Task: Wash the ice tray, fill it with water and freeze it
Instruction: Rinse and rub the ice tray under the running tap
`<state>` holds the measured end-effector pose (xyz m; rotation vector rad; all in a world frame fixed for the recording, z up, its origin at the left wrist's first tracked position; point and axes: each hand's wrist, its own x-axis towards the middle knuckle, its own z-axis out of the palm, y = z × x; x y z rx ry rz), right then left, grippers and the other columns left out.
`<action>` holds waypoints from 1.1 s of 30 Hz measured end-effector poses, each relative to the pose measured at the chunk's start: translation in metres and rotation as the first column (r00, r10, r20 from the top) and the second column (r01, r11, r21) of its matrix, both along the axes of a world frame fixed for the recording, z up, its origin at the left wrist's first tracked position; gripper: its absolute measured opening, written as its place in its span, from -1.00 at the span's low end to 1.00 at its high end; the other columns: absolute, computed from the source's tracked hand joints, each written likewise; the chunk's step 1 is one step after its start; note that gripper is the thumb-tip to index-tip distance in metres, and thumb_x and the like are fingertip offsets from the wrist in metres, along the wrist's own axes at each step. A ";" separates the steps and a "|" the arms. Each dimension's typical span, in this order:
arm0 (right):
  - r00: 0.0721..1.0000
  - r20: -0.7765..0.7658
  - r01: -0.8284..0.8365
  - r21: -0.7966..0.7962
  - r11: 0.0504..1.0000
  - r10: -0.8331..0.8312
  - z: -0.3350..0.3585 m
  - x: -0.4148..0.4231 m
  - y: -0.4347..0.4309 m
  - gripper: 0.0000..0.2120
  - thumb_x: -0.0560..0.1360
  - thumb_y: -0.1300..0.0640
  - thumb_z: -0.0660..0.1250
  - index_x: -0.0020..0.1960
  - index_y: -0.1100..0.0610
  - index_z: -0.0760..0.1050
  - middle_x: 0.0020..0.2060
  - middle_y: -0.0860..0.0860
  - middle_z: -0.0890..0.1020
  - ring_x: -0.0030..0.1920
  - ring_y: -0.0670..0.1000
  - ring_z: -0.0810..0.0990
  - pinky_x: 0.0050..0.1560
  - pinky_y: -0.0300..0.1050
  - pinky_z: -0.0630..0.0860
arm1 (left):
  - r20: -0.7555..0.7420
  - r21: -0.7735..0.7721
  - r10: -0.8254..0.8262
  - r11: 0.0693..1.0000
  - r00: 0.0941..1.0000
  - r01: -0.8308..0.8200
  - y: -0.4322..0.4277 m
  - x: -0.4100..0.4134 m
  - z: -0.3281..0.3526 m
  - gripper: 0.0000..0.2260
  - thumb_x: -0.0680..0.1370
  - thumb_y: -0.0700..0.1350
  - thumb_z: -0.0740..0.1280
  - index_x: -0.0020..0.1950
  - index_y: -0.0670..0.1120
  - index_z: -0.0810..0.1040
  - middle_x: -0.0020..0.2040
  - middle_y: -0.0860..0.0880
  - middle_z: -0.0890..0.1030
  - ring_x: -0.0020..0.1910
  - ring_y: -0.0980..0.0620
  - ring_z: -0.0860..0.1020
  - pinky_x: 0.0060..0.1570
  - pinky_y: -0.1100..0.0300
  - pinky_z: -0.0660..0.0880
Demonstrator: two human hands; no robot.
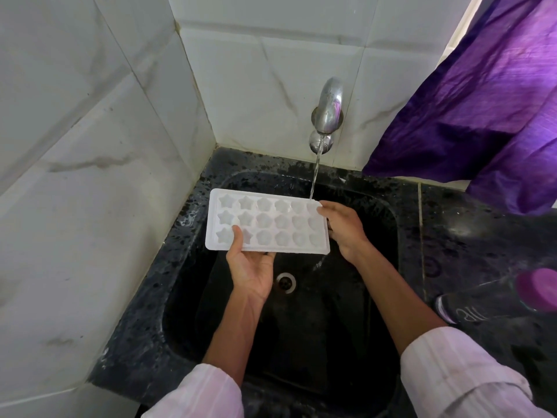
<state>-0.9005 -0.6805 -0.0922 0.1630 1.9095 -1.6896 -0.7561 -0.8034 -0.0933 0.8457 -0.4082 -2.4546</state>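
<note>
Over black speckled sink, star-moulded white tray.

We held our left hand palm-up with thumb pinching, right hand gripping sideways, both forearms extended forward.

The left hand covers part of the ice tray, its thumb hiding a star mould in the lower left row. The right hand masks the tray's right end. At the right edge of the frame a bottle is blurred and cut off, its lettering unreadable. The purple cloth runs off the upper right.
</note>
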 end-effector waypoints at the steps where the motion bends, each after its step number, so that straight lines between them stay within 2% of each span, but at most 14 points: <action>1: 1.000 0.005 -0.023 -0.011 1.000 0.023 0.001 0.001 -0.002 -0.80 0.55 0.17 0.35 0.15 0.06 0.63 0.00 0.02 0.72 0.02 0.07 0.70 0.06 0.06 0.65 | 0.002 0.006 0.000 1.000 1.000 0.000 0.000 0.001 -0.001 -0.57 0.59 0.02 0.34 0.44 -0.05 0.46 0.29 -0.13 0.62 0.28 -0.17 0.58 0.33 -0.24 0.45; 3: 0.998 0.043 -0.039 -0.042 0.998 0.041 0.004 0.003 -0.007 -0.87 0.55 0.16 0.37 0.06 0.06 0.66 -0.05 0.04 0.74 -0.03 0.09 0.73 -0.05 0.06 0.68 | 0.006 0.018 -0.006 1.000 1.000 0.006 0.002 0.001 -0.002 -0.58 0.60 0.03 0.33 0.44 -0.05 0.46 0.29 -0.13 0.62 0.27 -0.17 0.59 0.33 -0.24 0.45; 5: 0.998 0.059 -0.014 -0.026 1.000 0.015 0.004 0.002 -0.011 -0.91 0.55 0.17 0.39 0.00 0.10 0.66 -0.04 0.10 0.73 -0.05 0.12 0.72 -0.05 0.09 0.68 | 0.005 0.024 -0.014 1.000 1.000 0.013 0.003 0.002 -0.003 -0.58 0.60 0.03 0.33 0.44 -0.06 0.46 0.28 -0.14 0.63 0.26 -0.17 0.60 0.32 -0.23 0.46; 9: 1.000 -0.005 0.012 0.032 0.999 -0.012 0.002 -0.003 -0.014 -0.92 0.54 0.18 0.41 -0.10 0.13 0.67 -0.07 0.15 0.73 -0.08 0.16 0.73 -0.09 0.11 0.68 | 0.011 0.020 -0.016 1.000 1.000 0.016 0.004 0.002 -0.004 -0.60 0.61 0.03 0.33 0.42 -0.06 0.47 0.26 -0.14 0.64 0.24 -0.17 0.61 0.31 -0.24 0.47; 14: 0.999 -0.054 0.000 0.090 0.996 0.005 0.003 -0.002 -0.016 -0.86 0.55 0.17 0.38 -0.10 0.21 0.67 -0.06 0.20 0.72 -0.03 0.20 0.71 0.02 0.23 0.64 | 0.016 0.023 -0.011 1.000 1.000 0.011 0.004 0.000 -0.005 -0.59 0.61 0.05 0.32 0.42 -0.06 0.46 0.28 -0.14 0.63 0.27 -0.17 0.59 0.34 -0.25 0.44; 18: 1.000 0.002 0.006 0.086 0.996 -0.007 0.006 -0.006 -0.014 -0.88 0.45 0.26 0.37 -0.18 0.33 0.58 -0.19 0.17 0.66 -0.17 0.18 0.65 -0.15 0.09 0.60 | 0.011 0.016 -0.028 0.999 1.000 0.028 0.006 0.000 -0.004 -0.57 0.60 0.06 0.33 0.43 -0.06 0.46 0.28 -0.14 0.63 0.27 -0.17 0.59 0.33 -0.25 0.44; 20: 1.000 0.006 0.024 0.102 0.995 -0.024 0.005 -0.006 -0.013 -0.91 0.39 0.28 0.35 -0.29 0.20 0.49 -0.29 0.12 0.55 -0.24 0.11 0.53 -0.23 -0.01 0.47 | 0.010 0.004 -0.038 0.999 0.999 0.038 0.007 0.000 -0.003 -0.57 0.59 0.05 0.33 0.43 -0.06 0.46 0.28 -0.14 0.63 0.25 -0.16 0.61 0.32 -0.25 0.45; 22: 0.999 0.002 0.043 0.102 0.994 -0.044 0.003 -0.007 -0.014 -0.84 0.40 0.28 0.36 -0.34 0.14 0.54 -0.31 0.05 0.62 -0.27 0.09 0.60 -0.24 -0.03 0.55 | 0.007 -0.002 -0.039 0.999 0.999 0.039 0.007 0.001 -0.002 -0.56 0.59 0.04 0.34 0.43 -0.06 0.45 0.27 -0.14 0.63 0.24 -0.16 0.61 0.31 -0.25 0.46; 25: 0.999 -0.002 0.043 0.069 0.997 -0.043 0.000 -0.008 -0.016 -0.96 0.48 0.20 0.45 -0.11 0.12 0.69 -0.16 0.05 0.73 -0.16 0.06 0.72 -0.15 -0.01 0.68 | 0.000 0.008 -0.035 0.999 0.999 0.035 0.005 0.001 -0.001 -0.57 0.58 -0.02 0.36 0.44 -0.04 0.44 0.27 -0.14 0.63 0.24 -0.15 0.61 0.30 -0.23 0.48; 26: 0.999 -0.016 0.044 0.077 0.996 -0.043 0.000 -0.009 -0.018 -0.92 0.49 0.17 0.46 -0.04 0.14 0.69 -0.12 0.06 0.73 -0.12 0.07 0.72 -0.11 0.01 0.69 | 0.000 0.015 -0.041 0.999 0.999 0.041 0.005 0.002 -0.001 -0.58 0.58 -0.06 0.36 0.43 -0.04 0.43 0.27 -0.14 0.64 0.24 -0.15 0.61 0.30 -0.23 0.48; 28: 0.998 -0.046 0.036 0.119 0.992 -0.030 0.002 -0.013 -0.021 -0.90 0.50 0.15 0.44 -0.02 0.15 0.69 -0.08 0.09 0.72 -0.06 0.09 0.71 -0.01 0.05 0.67 | 0.003 0.028 -0.065 0.998 0.998 0.065 0.005 0.002 -0.001 -0.61 0.59 -0.14 0.35 0.42 -0.04 0.43 0.26 -0.15 0.64 0.24 -0.15 0.62 0.29 -0.21 0.49; 29: 0.998 -0.054 0.022 0.137 0.990 -0.015 0.005 -0.014 -0.022 -0.91 0.50 0.16 0.43 -0.07 0.15 0.68 -0.09 0.08 0.72 -0.07 0.08 0.70 -0.01 0.03 0.66 | 0.006 0.033 -0.078 0.996 0.997 0.077 0.005 0.002 -0.001 -0.61 0.59 -0.16 0.35 0.41 -0.05 0.43 0.25 -0.15 0.64 0.23 -0.15 0.62 0.27 -0.20 0.51; 31: 0.996 -0.086 0.007 0.182 0.983 0.009 0.011 -0.017 -0.026 -0.85 0.47 0.19 0.40 -0.28 0.15 0.59 -0.25 0.02 0.65 -0.22 0.03 0.61 -0.18 -0.07 0.58 | 0.011 0.033 -0.104 0.994 0.994 0.104 0.005 0.003 0.001 -0.60 0.57 -0.18 0.36 0.41 -0.06 0.42 0.25 -0.16 0.64 0.23 -0.15 0.62 0.23 -0.19 0.54; 33: 0.993 -0.116 0.000 0.212 0.977 0.025 0.016 -0.021 -0.029 -0.72 0.42 0.23 0.35 -0.42 0.11 0.38 -0.41 0.00 0.45 -0.35 -0.01 0.42 -0.32 -0.13 0.35 | 0.022 0.021 -0.126 0.992 0.992 0.125 0.004 0.003 0.003 -0.56 0.54 -0.19 0.38 0.42 -0.06 0.41 0.26 -0.17 0.63 0.24 -0.17 0.61 0.20 -0.21 0.54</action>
